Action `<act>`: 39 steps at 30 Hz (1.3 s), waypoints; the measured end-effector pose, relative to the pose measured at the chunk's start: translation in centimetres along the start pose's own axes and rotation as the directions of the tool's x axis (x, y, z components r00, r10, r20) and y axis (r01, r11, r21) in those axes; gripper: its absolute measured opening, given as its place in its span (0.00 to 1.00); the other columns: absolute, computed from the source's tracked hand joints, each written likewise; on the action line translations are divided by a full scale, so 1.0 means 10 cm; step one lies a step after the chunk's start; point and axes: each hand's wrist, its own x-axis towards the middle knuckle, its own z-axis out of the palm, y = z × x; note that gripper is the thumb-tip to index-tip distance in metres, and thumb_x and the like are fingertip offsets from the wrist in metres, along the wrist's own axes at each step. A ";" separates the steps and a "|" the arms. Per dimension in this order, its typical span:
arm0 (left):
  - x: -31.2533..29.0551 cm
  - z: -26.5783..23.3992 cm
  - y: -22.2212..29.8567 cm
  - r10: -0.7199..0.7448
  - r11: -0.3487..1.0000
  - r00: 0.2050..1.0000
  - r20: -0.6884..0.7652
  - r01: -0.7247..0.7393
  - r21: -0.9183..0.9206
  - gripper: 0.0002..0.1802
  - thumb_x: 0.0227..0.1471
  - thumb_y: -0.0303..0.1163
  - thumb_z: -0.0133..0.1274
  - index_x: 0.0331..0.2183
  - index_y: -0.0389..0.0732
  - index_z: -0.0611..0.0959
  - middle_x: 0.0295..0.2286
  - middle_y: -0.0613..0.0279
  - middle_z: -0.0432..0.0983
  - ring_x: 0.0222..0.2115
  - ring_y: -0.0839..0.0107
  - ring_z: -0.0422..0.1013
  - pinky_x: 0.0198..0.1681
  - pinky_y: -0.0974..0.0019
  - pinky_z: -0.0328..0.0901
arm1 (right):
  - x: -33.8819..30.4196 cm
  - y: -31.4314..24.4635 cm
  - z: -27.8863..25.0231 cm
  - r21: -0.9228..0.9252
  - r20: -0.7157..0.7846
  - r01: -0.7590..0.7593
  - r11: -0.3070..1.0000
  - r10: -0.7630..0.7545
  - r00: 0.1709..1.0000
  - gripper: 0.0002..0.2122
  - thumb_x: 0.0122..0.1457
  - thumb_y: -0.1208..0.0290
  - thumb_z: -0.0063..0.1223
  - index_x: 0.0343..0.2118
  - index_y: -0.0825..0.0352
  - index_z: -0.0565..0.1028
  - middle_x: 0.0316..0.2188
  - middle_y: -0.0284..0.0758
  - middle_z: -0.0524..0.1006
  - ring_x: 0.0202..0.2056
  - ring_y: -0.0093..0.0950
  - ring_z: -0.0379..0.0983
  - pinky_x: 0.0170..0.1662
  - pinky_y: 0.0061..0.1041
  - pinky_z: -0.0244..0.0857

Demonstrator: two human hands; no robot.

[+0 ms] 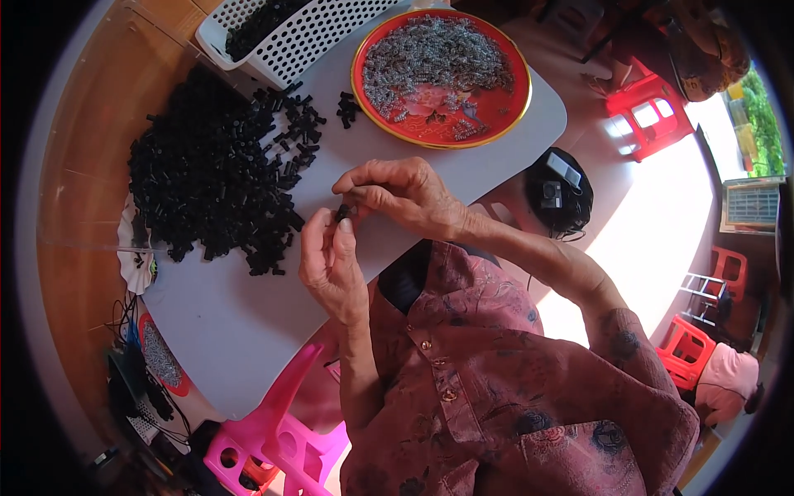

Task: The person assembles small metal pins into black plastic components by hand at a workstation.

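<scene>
My left hand (333, 264) pinches a small black cylindrical part (343, 212) upright between thumb and forefinger, above the near side of the grey table (240, 331). Right over it, my right hand (405, 196) is closed, thumb against forefinger. Whatever those right fingertips hold is too small to make out. A big heap of similar black parts (215, 174) spreads to the left of my hands. Beyond my right hand, a red round tray with a gold rim (521, 99) carries a pile of small silvery metal springs (438, 58).
A white perforated basket (310, 41) with more black pieces stands at the far left. A few black parts (347, 109) lie beside the tray. Pink plastic chair (289, 438) is at the near left; red stools (649, 116) stand on the floor at right. A black bag (561, 194) sits past the table edge.
</scene>
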 end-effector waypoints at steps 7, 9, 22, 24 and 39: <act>0.00 0.01 -0.05 0.033 0.999 0.999 0.024 -0.033 0.006 0.10 0.54 0.23 0.49 0.40 0.31 0.75 0.30 0.64 0.73 0.30 0.78 0.67 0.37 0.74 0.64 | -0.01 -0.06 -0.03 -0.266 0.023 0.043 0.963 -0.038 0.999 0.07 0.58 0.75 0.52 0.36 0.73 0.75 0.31 0.31 0.76 0.35 0.16 0.70 0.40 0.19 0.65; 0.00 0.00 -0.02 0.055 0.998 0.998 0.029 -0.055 0.027 0.10 0.53 0.23 0.49 0.39 0.32 0.75 0.29 0.65 0.72 0.29 0.78 0.67 0.37 0.74 0.64 | -0.01 -0.06 -0.02 -0.272 0.019 0.039 0.962 -0.035 0.999 0.06 0.57 0.75 0.52 0.35 0.72 0.75 0.31 0.31 0.76 0.34 0.17 0.70 0.40 0.19 0.65; -0.01 0.03 -0.05 0.102 0.986 0.995 -0.017 -0.099 0.135 0.11 0.54 0.27 0.49 0.39 0.32 0.75 0.30 0.61 0.73 0.31 0.72 0.68 0.37 0.70 0.64 | -0.02 0.00 0.00 -0.439 0.011 0.229 0.869 -0.250 0.968 0.07 0.55 0.71 0.55 0.33 0.70 0.76 0.29 0.35 0.75 0.33 0.26 0.72 0.38 0.24 0.66; -0.01 0.05 -0.07 0.157 0.965 0.987 0.016 -0.157 0.212 0.10 0.54 0.26 0.49 0.39 0.31 0.74 0.30 0.59 0.73 0.31 0.71 0.69 0.37 0.70 0.65 | -0.04 -0.03 0.01 -0.468 0.006 0.201 0.861 -0.224 0.975 0.08 0.55 0.70 0.55 0.34 0.69 0.76 0.27 0.35 0.75 0.31 0.26 0.73 0.37 0.24 0.67; -0.04 0.10 -0.08 0.277 0.937 0.961 0.027 -0.276 0.214 0.15 0.55 0.29 0.49 0.44 0.32 0.73 0.34 0.52 0.76 0.34 0.64 0.73 0.38 0.65 0.67 | 0.00 0.02 0.00 -0.445 -0.017 0.149 0.883 -0.175 0.984 0.08 0.50 0.73 0.56 0.33 0.68 0.74 0.23 0.33 0.74 0.25 0.23 0.72 0.30 0.23 0.67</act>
